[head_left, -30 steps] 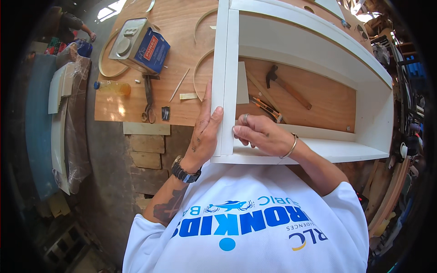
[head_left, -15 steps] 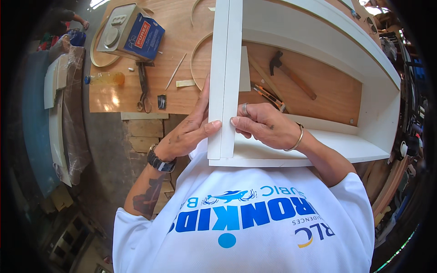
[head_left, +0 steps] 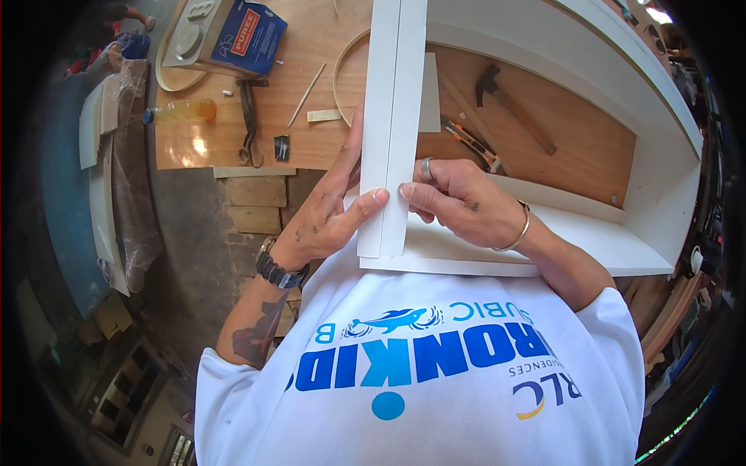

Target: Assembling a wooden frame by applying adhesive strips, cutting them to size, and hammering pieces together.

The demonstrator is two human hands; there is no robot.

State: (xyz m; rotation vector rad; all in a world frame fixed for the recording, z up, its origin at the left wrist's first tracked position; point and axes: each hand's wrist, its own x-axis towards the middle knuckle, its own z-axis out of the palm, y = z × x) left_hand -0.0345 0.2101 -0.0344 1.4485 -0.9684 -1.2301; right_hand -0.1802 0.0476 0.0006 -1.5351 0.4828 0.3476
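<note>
A white open box frame, like a cabinet carcass, stands in front of my chest. Along its left side runs a long white edge board with a seam down its length. My left hand grips this board from outside, thumb on its front edge and fingers stretched along the outer face. From the inner side my right hand pinches the same edge board, thumb tip on its rim and fingers curled behind. The two thumbs sit close together across the seam. Part of the left fingers is hidden behind the board.
On the wooden table are a blue and white can, a bottle of yellow liquid, scissors and a white stick. Inside the frame lie a hammer and an orange cutter. Wrapped panels stand left.
The whole view has shifted a little, so the table and frame appear slightly higher and further right. Both hands keep their hold at nearly the same place on the edge board.
</note>
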